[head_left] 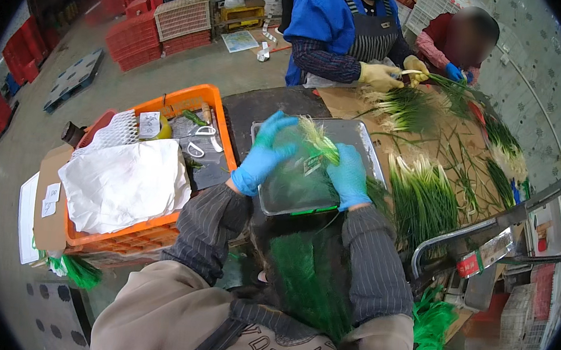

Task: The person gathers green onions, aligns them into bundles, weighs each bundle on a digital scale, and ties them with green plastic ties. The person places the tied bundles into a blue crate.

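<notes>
My right hand (348,176), in a blue glove, grips a small bunch of spring onions (325,145). Its pale roots point up and to the left. My left hand (266,156), gloved too, is spread over the left side of a shallow metal tray (275,205) with nothing visible in its fingers. Blurred green, perhaps netting or onion leaves, covers part of the tray between my hands. A small printed tag (313,165) is beside the bunch. Along the tray's near edge a green display (313,211) glows, as on a scale.
An orange crate (227,137) at left holds white sheets (127,185) and scissors (200,139). More spring onions (422,199) lie on cardboard at right, near a curved metal bar (473,226). Across the table, two people (344,34) handle onions. Green netting (431,321) hangs lower right.
</notes>
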Demonstrator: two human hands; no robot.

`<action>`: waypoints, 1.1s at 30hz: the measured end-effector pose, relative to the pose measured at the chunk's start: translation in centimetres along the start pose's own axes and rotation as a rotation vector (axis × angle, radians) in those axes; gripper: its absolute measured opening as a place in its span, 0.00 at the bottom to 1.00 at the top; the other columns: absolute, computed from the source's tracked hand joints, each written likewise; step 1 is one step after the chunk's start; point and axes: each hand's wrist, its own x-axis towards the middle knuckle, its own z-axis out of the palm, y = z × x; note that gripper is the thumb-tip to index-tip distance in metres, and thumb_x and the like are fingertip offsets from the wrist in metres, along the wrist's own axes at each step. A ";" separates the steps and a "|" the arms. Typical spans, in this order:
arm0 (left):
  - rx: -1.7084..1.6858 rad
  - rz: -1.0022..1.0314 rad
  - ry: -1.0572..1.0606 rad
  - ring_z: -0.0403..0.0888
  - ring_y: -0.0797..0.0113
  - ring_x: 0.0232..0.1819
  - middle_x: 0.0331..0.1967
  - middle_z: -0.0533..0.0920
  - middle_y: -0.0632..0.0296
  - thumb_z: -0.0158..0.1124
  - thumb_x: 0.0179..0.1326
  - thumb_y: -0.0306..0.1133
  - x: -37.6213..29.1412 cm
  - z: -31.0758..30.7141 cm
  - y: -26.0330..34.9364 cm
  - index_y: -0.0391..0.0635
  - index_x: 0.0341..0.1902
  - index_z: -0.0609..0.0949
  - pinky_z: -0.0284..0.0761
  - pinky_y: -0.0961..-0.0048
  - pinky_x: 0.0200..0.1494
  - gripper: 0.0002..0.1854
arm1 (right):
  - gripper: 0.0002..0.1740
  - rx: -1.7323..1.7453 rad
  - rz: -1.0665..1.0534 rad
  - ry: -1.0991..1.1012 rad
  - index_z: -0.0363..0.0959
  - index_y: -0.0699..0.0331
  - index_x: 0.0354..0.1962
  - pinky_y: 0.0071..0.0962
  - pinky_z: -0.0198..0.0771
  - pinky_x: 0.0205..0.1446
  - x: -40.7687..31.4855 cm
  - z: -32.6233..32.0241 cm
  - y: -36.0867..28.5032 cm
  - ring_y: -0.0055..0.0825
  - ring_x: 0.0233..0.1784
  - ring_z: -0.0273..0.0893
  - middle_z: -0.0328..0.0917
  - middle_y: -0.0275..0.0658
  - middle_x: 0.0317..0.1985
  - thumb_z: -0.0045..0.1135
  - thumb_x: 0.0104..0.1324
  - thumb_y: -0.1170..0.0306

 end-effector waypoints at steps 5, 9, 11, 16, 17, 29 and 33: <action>-0.667 -0.138 0.138 0.75 0.69 0.49 0.44 0.79 0.66 0.63 0.59 0.32 0.5 -1.0 5.1 0.47 0.48 0.78 0.67 0.67 0.57 0.13 | 0.27 0.307 -0.108 0.101 0.71 0.61 0.50 0.42 0.66 0.53 -4.0 -5.3 -4.7 0.50 0.50 0.70 0.73 0.47 0.43 0.54 0.48 0.79; -1.283 -0.207 -0.157 0.77 0.64 0.50 0.45 0.81 0.59 0.56 0.65 0.36 0.1 -1.5 7.1 0.43 0.47 0.80 0.69 0.69 0.58 0.13 | 0.30 0.233 -0.339 0.039 0.72 0.58 0.52 0.40 0.66 0.53 -6.6 -10.3 -8.2 0.48 0.47 0.70 0.72 0.46 0.42 0.54 0.48 0.82; -1.363 -0.167 -0.321 0.77 0.62 0.51 0.47 0.81 0.57 0.54 0.66 0.35 0.4 -0.7 7.4 0.40 0.48 0.80 0.70 0.67 0.58 0.14 | 0.31 0.297 -0.377 0.098 0.72 0.57 0.54 0.38 0.67 0.54 -8.0 -11.6 -8.9 0.45 0.48 0.70 0.73 0.44 0.44 0.55 0.48 0.82; -1.023 -0.070 -0.492 0.70 0.63 0.62 0.61 0.72 0.55 0.59 0.64 0.29 -6.4 3.6 12.1 0.39 0.67 0.63 0.64 0.64 0.67 0.29 | 0.32 0.591 -0.180 0.064 0.68 0.57 0.58 0.35 0.70 0.54 -10.8 -14.5 -12.0 0.43 0.51 0.74 0.74 0.46 0.50 0.56 0.54 0.81; -0.847 0.046 -0.475 0.68 0.63 0.64 0.64 0.69 0.55 0.61 0.63 0.27 -7.6 3.7 12.2 0.39 0.69 0.60 0.63 0.64 0.68 0.33 | 0.32 0.575 -0.126 0.063 0.67 0.58 0.59 0.35 0.71 0.53 -11.3 -14.9 -12.3 0.43 0.50 0.75 0.75 0.47 0.50 0.56 0.54 0.80; -1.504 -0.343 -0.757 0.73 0.59 0.56 0.60 0.72 0.54 0.51 0.69 0.44 -10.6 7.0 11.3 0.42 0.66 0.64 0.70 0.63 0.61 0.27 | 0.39 0.937 -0.045 0.040 0.58 0.64 0.63 0.29 0.68 0.62 -16.1 -16.0 -13.8 0.32 0.59 0.72 0.71 0.43 0.55 0.62 0.53 0.81; -0.957 -0.388 -0.631 0.63 0.59 0.68 0.67 0.65 0.52 0.48 0.72 0.42 -15.5 9.2 13.2 0.42 0.73 0.56 0.60 0.63 0.69 0.31 | 0.38 1.228 0.076 0.306 0.57 0.64 0.63 0.26 0.68 0.60 -16.2 -18.3 -13.9 0.26 0.55 0.72 0.71 0.36 0.54 0.62 0.56 0.79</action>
